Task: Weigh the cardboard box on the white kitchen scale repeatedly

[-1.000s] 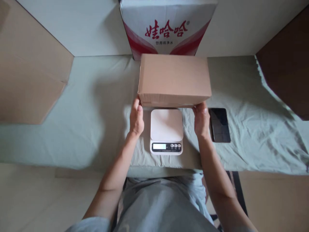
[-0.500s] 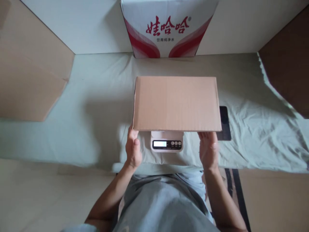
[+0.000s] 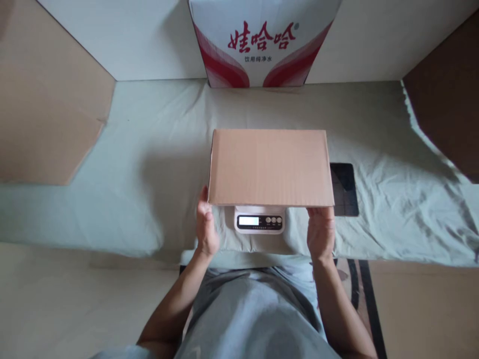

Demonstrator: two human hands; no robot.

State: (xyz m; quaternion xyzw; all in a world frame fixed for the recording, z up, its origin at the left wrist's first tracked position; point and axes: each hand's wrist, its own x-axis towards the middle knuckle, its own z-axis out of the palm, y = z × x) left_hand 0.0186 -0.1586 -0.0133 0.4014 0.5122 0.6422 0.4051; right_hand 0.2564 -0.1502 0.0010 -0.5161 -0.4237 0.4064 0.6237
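Note:
Both hands hold a brown cardboard box (image 3: 270, 168) over a white digital scale (image 3: 259, 221). My left hand (image 3: 207, 227) grips the box's near left corner, thumb toward me. At the near right corner is my right hand (image 3: 321, 233), its fingers reaching under the box and partly hidden. The scale's lit display and several round buttons show in front of the box, while its weighing plate is mostly covered. Whether the box touches the plate I cannot tell.
A black phone (image 3: 345, 189) lies right of the box on the pale green cloth (image 3: 381, 149). A white and red carton (image 3: 258, 65) stands against the back wall. Large cardboard panels rise at the left (image 3: 52, 99) and right (image 3: 449, 94).
The cardboard box has come down toward the scale and looks smaller, uncovering more of the phone. My hands have moved with it, the right one slightly inward.

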